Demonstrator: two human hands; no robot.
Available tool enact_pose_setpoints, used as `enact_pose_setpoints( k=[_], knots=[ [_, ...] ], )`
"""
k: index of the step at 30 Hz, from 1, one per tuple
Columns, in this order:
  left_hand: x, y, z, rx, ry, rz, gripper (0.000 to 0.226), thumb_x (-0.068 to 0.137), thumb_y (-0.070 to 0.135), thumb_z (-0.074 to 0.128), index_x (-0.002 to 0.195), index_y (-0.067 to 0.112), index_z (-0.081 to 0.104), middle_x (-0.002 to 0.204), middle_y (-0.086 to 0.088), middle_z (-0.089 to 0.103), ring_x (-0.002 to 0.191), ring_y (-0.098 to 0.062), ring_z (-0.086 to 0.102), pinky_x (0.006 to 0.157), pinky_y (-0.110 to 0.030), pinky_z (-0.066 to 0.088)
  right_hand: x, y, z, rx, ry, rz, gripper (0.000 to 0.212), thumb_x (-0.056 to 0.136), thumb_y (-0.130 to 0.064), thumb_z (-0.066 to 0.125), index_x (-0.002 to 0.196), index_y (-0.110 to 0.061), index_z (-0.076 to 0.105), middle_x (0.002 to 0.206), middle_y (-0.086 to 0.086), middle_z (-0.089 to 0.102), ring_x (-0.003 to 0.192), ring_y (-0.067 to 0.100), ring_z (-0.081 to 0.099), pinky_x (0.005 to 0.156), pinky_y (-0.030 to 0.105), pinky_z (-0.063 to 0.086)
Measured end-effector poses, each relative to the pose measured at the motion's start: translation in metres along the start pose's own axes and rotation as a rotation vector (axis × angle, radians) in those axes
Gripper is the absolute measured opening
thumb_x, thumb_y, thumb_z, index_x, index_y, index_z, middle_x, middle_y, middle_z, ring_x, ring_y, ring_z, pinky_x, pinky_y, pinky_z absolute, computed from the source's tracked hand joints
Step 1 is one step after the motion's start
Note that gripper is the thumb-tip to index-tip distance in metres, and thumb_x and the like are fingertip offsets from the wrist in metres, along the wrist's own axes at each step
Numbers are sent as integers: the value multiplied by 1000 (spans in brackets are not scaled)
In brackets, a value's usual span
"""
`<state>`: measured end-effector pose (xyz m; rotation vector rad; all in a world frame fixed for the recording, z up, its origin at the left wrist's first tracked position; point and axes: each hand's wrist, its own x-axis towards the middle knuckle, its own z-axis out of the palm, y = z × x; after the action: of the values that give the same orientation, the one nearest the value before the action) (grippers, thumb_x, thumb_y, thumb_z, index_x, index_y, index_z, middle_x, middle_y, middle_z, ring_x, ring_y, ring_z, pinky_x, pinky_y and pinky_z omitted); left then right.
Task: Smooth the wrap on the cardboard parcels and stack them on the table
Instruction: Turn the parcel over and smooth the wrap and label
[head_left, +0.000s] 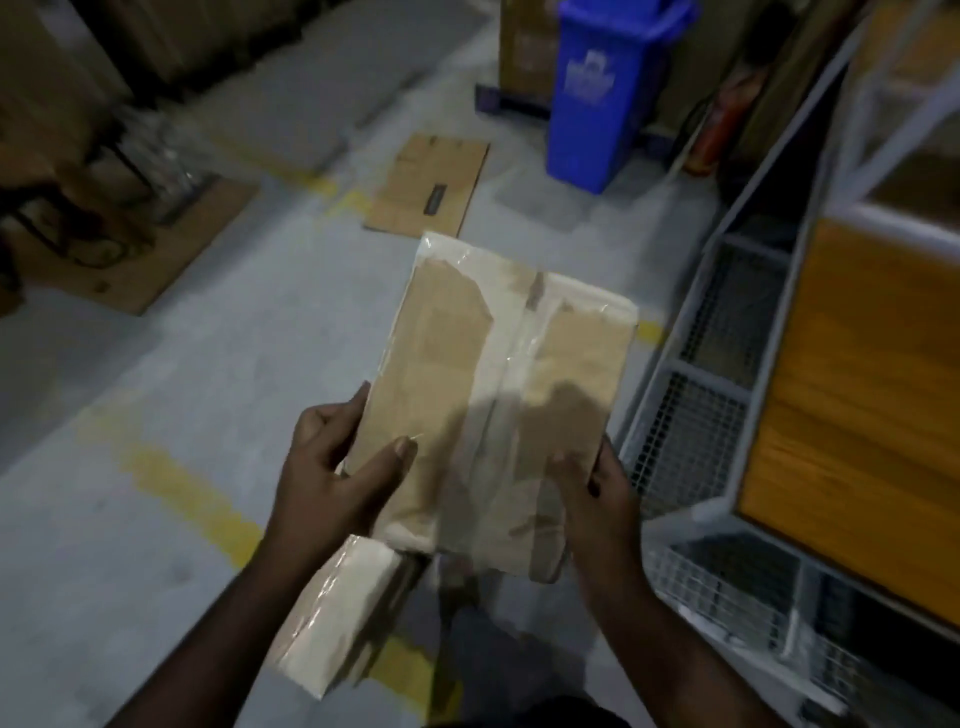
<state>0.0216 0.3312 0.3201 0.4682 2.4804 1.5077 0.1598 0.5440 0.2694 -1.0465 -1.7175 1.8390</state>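
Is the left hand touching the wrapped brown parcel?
Touching. The head view shows the left hand gripping the wrapped parcel's near left edge, thumb lying on its top face and fingers curled round the side.

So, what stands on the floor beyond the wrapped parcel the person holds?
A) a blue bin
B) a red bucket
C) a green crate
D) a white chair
A: a blue bin stands on the grey floor, beyond the wrapped parcel that the left hand and right hand hold.

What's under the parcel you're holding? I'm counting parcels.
A second wrapped parcel shows below the held parcel, near the left hand. Its upper end is covered; anything more beneath is hidden.
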Motion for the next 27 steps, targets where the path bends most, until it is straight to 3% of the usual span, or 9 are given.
enact_pose_setpoints(
  k=[3, 6, 10, 12, 13, 16, 19, 22, 27],
  knots=[
    [-43, 77, -6, -12, -113, 252, 65, 87, 45, 71, 148, 39, 50, 138, 24, 52, 129, 10, 50, 99, -5, 38, -42, -57, -77, 56, 94, -169, 39, 98, -35, 73, 136, -29, 67, 116, -11, 77, 103, 10, 75, 75, 23, 60],
    [-74, 144, 25, -230, -190, 348, 54, 93, 34, 62, 145, 39, 49, 152, 22, 48, 138, 9, 44, 103, -5, 37, -75, -93, -144, 95, 220, -223, 47, 90, -50, 71, 134, -33, 67, 119, -11, 76, 106, 11, 75, 82, 28, 63],
    [-98, 197, 103, -454, -324, 316, 41, 100, 41, 49, 141, 40, 52, 146, 29, 54, 139, 6, 45, 109, -10, 37, -98, -112, -224, 134, 393, -255, 49, 92, -54, 73, 136, -33, 66, 120, -12, 76, 104, 11, 75, 76, 30, 63],
    [-107, 211, 146, -487, -397, 283, 46, 101, 42, 56, 147, 39, 49, 146, 22, 56, 138, -1, 50, 113, -23, 42, -100, -115, -267, 139, 442, -266, 55, 90, -51, 70, 141, -33, 63, 122, -11, 75, 107, 14, 74, 81, 37, 62],
    [-112, 219, 168, -474, -437, 284, 53, 99, 41, 60, 150, 38, 47, 145, 19, 59, 134, -4, 55, 110, -27, 48, -100, -115, -291, 145, 462, -265, 54, 90, -49, 70, 141, -34, 63, 122, -10, 76, 107, 15, 74, 83, 39, 62],
    [-124, 243, 236, -421, -536, 320, 60, 94, 34, 67, 150, 40, 47, 135, 13, 66, 120, -9, 66, 90, -21, 56, -88, -116, -364, 143, 463, -254, 34, 99, -33, 70, 132, -40, 66, 118, -11, 77, 104, 15, 75, 83, 39, 62],
    [-132, 272, 312, -420, -607, 315, 59, 91, 30, 71, 146, 37, 51, 130, 10, 70, 116, -12, 69, 89, -26, 58, -59, -117, -441, 88, 467, -201, 33, 101, -23, 69, 130, -38, 65, 114, -9, 77, 104, 19, 75, 88, 47, 63],
    [-137, 295, 388, -446, -626, 270, 58, 90, 28, 75, 143, 34, 53, 126, 10, 72, 113, -13, 70, 85, -25, 59, -24, -118, -510, 14, 471, -129, 39, 100, -26, 70, 139, -31, 61, 120, -5, 74, 110, 24, 71, 95, 56, 59],
    [-140, 316, 480, -414, -650, 172, 64, 84, 40, 81, 140, 43, 51, 124, 16, 71, 108, -9, 71, 80, -27, 62, 22, -121, -591, -135, 454, -19, 42, 102, -34, 66, 143, -28, 57, 124, -4, 70, 113, 24, 67, 94, 53, 59]
  ],
)
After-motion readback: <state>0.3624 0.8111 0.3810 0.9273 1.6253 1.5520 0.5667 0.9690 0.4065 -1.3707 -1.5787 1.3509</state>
